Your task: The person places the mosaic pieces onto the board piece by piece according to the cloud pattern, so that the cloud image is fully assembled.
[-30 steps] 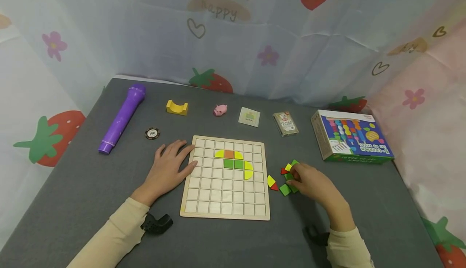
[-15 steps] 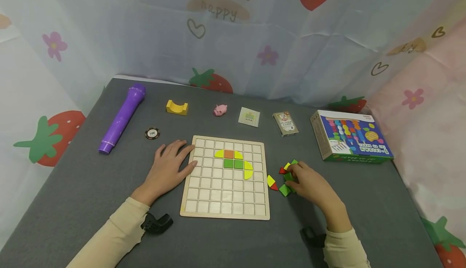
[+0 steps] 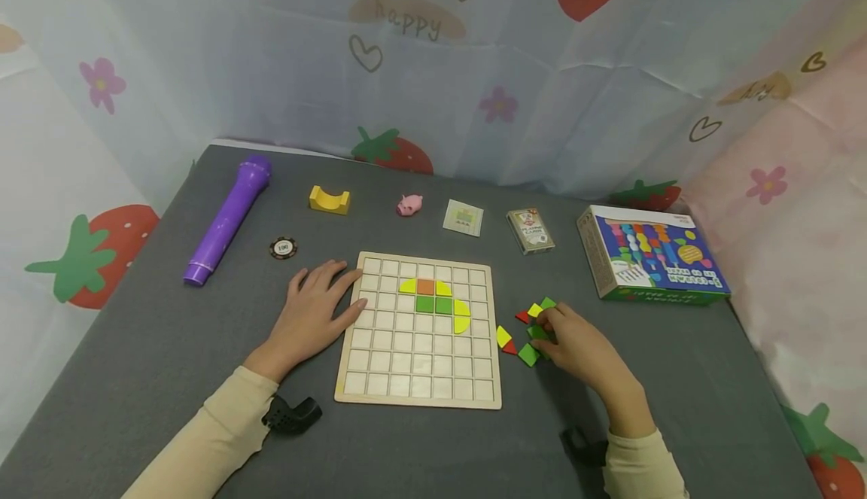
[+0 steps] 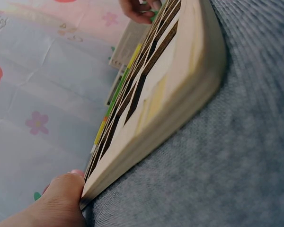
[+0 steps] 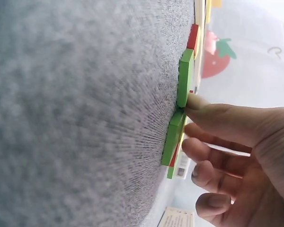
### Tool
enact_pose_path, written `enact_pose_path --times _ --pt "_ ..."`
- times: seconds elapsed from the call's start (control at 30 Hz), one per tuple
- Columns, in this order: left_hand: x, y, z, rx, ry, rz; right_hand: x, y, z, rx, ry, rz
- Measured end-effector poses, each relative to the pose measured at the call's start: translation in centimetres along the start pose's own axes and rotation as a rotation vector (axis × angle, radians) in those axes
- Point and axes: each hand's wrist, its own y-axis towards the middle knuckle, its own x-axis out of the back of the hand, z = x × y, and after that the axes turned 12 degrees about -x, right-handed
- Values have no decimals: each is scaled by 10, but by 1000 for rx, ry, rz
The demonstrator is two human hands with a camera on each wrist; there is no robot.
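A pale wooden grid board (image 3: 393, 343) lies on the dark cloth, with several yellow and green tiles and one orange tile in its upper cells. My left hand (image 3: 313, 314) rests spread at the board's left side, fingertips on its rim. The left wrist view shows its thumb (image 4: 64, 194) against the board's edge. To the right of the board, my right hand (image 3: 582, 345) reaches into loose tiles, thumb and index finger apart around a green tile (image 3: 537, 332). In the right wrist view, its thumb tip is right at the green tiles (image 5: 184, 78) and the other fingers are loosely bent.
A yellow tile (image 3: 503, 336) and a red triangle (image 3: 510, 348) lie by the board's right edge. Behind are a purple microphone (image 3: 230, 220), poker chip (image 3: 283, 248), yellow block (image 3: 329, 200), pink pig (image 3: 409, 205), pattern card (image 3: 463, 217), playing-card box (image 3: 531, 229) and a larger box (image 3: 653, 254).
My right hand has shifted slightly left among the loose tiles. A red piece there has slid a little left, away from the yellow one. The left hand and board stay put.
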Motion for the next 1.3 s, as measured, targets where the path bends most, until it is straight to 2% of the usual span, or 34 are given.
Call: enact_pose_path --times 0.3,0.6,0.67,0.77,0.93,1.13,1.3 --pt "4 1 2 7 4 3 -3 1 4 13 41 12" --pt "4 2 3 2 7 -2 0 -2 7 47 50 -38" --pt "5 2 3 0 9 -3 4 -1 13 84 57 -72" --pt "5 1 3 -1 9 -7 14 1 29 186 75 -100" --pt "6 1 4 -2 14 -12 24 14 73 370 59 -70" --pt "4 1 3 -10 0 -7 14 36 113 506 3 -38" --pt "1 -1 1 -10 5 -2 1 49 132 554 -43 -5"
